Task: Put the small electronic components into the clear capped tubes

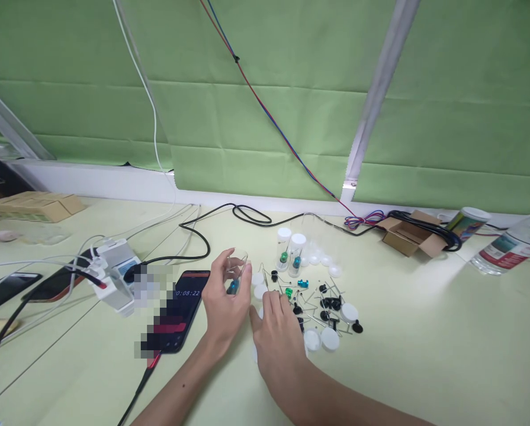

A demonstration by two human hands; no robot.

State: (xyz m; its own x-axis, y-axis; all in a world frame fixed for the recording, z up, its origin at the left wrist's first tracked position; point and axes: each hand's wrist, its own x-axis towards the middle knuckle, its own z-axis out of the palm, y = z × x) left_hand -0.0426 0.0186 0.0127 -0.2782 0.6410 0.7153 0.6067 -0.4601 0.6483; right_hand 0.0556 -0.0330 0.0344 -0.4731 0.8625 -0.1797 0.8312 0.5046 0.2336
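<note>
My left hand (pixel 224 305) is wrapped round a small clear vial (pixel 235 271) with a blue part at its bottom, held tilted above the table. My right hand (pixel 277 338) rests just right of it, fingertips pinched at a thin metal pin (pixel 265 278) beside a green part (pixel 288 291). A scatter of small parts (pixel 324 305), black, blue and green with metal leads, lies to the right. White caps (pixel 321 340) lie among them. Two capped clear vials (pixel 290 251) stand upright behind.
A phone (pixel 181 313) showing a timer lies left of my left hand, with a white power strip (pixel 116 272) and cables beyond. A small cardboard box (pixel 405 234), a can (pixel 468 223) and a water bottle (pixel 511 245) sit at the far right. A green wall runs behind.
</note>
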